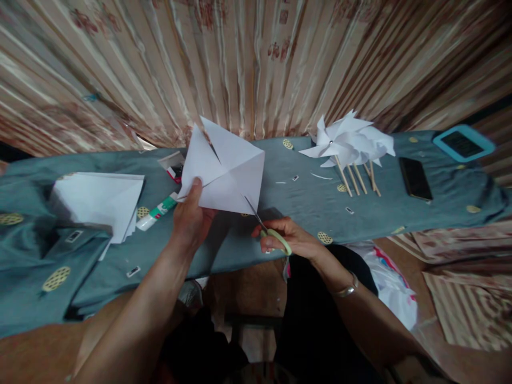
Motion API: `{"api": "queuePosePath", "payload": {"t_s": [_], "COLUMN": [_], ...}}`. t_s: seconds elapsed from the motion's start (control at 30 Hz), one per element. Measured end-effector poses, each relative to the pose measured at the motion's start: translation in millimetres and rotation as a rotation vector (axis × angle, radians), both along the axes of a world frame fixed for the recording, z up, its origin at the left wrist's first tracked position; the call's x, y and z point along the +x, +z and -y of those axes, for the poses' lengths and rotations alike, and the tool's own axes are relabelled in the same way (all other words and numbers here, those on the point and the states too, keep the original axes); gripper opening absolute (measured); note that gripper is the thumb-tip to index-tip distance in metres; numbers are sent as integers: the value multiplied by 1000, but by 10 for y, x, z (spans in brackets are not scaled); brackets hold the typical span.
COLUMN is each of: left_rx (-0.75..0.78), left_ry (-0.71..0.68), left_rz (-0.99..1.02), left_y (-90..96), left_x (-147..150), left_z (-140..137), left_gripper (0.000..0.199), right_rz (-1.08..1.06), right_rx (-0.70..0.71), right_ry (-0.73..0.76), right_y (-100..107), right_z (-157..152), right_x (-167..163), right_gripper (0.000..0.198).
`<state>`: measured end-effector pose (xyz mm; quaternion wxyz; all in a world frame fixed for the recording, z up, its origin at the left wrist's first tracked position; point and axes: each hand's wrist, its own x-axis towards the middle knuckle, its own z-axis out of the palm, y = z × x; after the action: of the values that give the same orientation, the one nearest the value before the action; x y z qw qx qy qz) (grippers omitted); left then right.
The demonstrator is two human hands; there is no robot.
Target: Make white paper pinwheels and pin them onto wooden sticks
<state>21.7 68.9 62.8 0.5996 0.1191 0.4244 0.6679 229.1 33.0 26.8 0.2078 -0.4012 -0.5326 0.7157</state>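
Note:
My left hand (192, 216) grips a white square sheet of paper (236, 165) near its lower left corner, thumb on top. Slits run from its upper and left corners toward the middle, and fold lines cross it. My right hand (286, 237) holds scissors (280, 240) with light green handles, fingers in the loops. The scissor blades lie at the sheet's lower right corner, pointing toward its centre. Under the left side of the sheet, a green and white glue stick (158, 212) lies on the cloth beside a small red and white box (175, 169).
Several white sheets (100, 200) lie stacked at the left on the teal cloth (224, 250). At the right are several paper pinwheels (352, 140) on wooden sticks, a black phone (416, 178) and a blue-framed tablet (464, 143). A pleated curtain (240, 64) hangs behind.

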Motion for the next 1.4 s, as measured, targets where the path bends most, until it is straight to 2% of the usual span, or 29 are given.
{"api": "queuePosePath", "payload": {"t_s": [0.37,0.6,0.93,1.4], "left_rx": [-17,-8,9,9], "left_ry": [-16,-38,-42,-51], "left_rz": [-29,-99,-11,-6], "left_y": [-15,-43,-89,-79], "left_x": [-35,-53,4,-17], "left_z": [4,-3,23,23], "left_gripper": [25,16,20,19], "right_rz": [-7,4,-3,-9], "right_rx": [-65,-76,-4,-66], "right_ry": [-33,-66,-38,-106], "right_y": [-23,5,15,-3], "right_z": [-8,1,-12,-5], "right_x": [-16,-43,-51,-100], "right_gripper": [56,54,55,53]}}
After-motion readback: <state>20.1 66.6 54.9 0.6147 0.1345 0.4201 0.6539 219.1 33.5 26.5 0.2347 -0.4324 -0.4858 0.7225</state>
